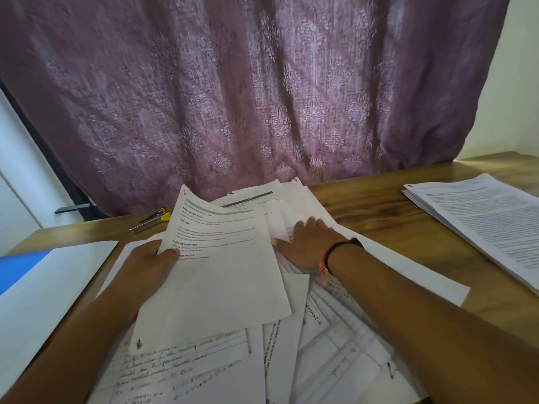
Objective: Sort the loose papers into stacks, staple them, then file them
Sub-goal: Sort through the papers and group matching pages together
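Papers (335,325) sprawl mid-frame on the bench (364,205). Left hand (151,258) pinches a printed sheet (215,272); right hand (309,240) rests flat on them, holding nothing. A careless tug could probably slide neighbours off the edge.

Headings on printed sheet (221,272): "INITIAL SCENE SETUP", "TASK GOAL", "TASK DESCRIPTION", partial "…ED PROPS". Handwritten on lined sheet (316,316): "…ection-4". Remaining print too blurred to read.

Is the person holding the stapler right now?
No, the stapler lies on the table beyond the left hand, which holds a printed sheet, while the right hand rests on the paper pile.
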Demonstrator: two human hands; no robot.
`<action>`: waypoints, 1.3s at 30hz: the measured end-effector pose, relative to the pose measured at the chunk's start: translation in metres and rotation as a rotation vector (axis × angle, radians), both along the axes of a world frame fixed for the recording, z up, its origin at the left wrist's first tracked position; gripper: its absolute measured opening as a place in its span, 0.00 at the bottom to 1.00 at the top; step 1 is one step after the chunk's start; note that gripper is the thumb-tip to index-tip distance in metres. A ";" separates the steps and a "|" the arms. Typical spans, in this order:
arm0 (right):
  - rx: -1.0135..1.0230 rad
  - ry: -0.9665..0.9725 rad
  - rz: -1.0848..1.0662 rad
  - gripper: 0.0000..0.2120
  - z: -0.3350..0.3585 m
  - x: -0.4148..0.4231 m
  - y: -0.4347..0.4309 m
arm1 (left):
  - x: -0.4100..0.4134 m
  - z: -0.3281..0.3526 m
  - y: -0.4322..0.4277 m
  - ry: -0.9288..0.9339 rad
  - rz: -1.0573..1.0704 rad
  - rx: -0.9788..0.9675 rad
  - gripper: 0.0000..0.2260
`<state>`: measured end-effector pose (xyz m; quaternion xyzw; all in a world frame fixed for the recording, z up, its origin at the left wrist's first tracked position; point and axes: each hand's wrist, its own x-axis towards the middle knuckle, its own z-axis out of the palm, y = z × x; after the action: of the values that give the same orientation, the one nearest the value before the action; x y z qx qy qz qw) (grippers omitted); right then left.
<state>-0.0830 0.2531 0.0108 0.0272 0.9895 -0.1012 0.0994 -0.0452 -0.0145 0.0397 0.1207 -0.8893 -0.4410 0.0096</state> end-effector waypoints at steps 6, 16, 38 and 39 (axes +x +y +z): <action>-0.070 -0.002 0.015 0.43 0.024 0.008 0.005 | -0.003 -0.001 -0.005 0.033 -0.029 -0.047 0.17; 0.111 0.007 -0.016 0.38 0.035 0.012 0.016 | -0.013 -0.012 -0.015 0.035 -0.021 -0.030 0.18; -0.045 0.330 0.042 0.49 -0.014 0.026 0.042 | -0.011 -0.009 -0.015 0.045 -0.001 -0.084 0.18; -0.030 0.336 0.029 0.48 -0.013 0.026 0.041 | -0.011 -0.009 -0.015 0.051 0.003 -0.075 0.18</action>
<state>-0.0570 0.2941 -0.0022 -0.0057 0.9909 -0.1177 -0.0655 -0.0562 -0.0294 0.0305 0.1101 -0.9046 -0.4100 0.0376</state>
